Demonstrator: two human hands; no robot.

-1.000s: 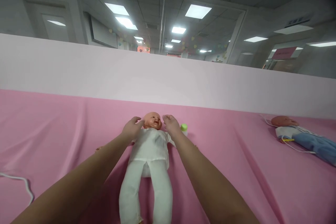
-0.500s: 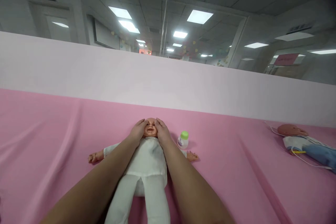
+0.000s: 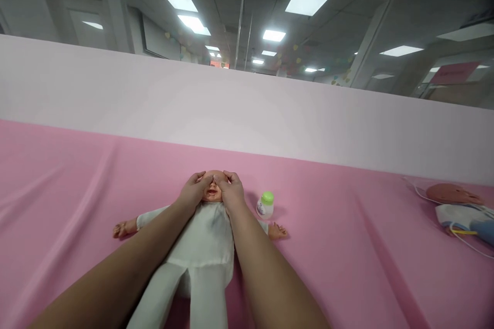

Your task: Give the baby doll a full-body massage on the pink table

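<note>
A baby doll (image 3: 203, 241) in a white top and white trousers lies on its back, its arms spread out to both sides. My left hand (image 3: 194, 190) cups one side of the doll's head, and my right hand (image 3: 232, 191) cups the other. Both thumbs press on the face at the brow, meeting near the middle and covering the eyes; the mouth still shows. How far my other fingers reach behind the head is hidden. Just right of my right forearm stands a small clear bottle (image 3: 265, 208) with a green cap, near the doll's outstretched hand.
Pink cloth (image 3: 316, 247) with creases covers the surface. At the far right lies a second doll (image 3: 455, 211) in white and blue, with thin white tubing and a yellow strip on it. A low white wall (image 3: 247, 113) runs behind, topped by reflecting glass.
My thumbs have moved inward from the sides of the doll's face to the middle of the brow, over the eyes. The view has shifted slightly, too.
</note>
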